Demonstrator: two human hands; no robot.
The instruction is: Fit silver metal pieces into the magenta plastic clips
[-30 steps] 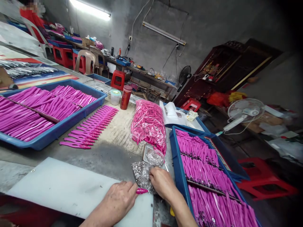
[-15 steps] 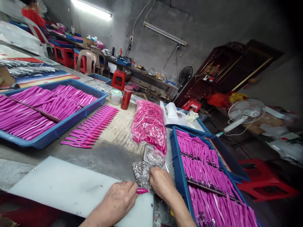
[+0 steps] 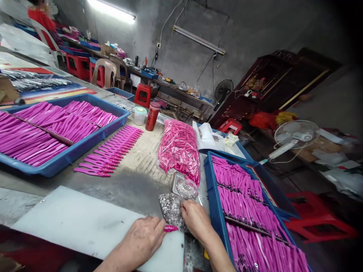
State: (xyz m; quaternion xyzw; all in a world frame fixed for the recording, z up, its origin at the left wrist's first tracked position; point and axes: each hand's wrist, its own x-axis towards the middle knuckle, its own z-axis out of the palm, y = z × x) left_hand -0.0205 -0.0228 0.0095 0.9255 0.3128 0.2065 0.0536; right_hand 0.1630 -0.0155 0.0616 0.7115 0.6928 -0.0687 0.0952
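My left hand [image 3: 146, 236] is closed around a slim magenta plastic piece [image 3: 171, 228], resting on the white board [image 3: 93, 219]. Only the piece's tapered, glossy end sticks out past my fingers, pointing right. My right hand [image 3: 195, 219] has its fingers pinched together at the clear plastic bag [image 3: 176, 211], beside a heap of small shiny metal parts [image 3: 167, 202]. What those fingertips hold, if anything, is hidden. Just behind, a small container [image 3: 177, 181] bears crumpled clear plastic. A row of similar magenta pieces [image 3: 113, 151] lies on the table to the left.
Blue trays packed with magenta pieces stand left [image 3: 53, 170] and right [image 3: 211, 189]. Between them sit a large clear bag of pink parts [image 3: 180, 147], a red flask [image 3: 152, 116] and a lidded tub [image 3: 140, 116]. A person in red [image 3: 42, 20] sits far left.
The view has shifted very slightly. Both hands stay at the same places, the left with the magenta piece and the right at the bag.
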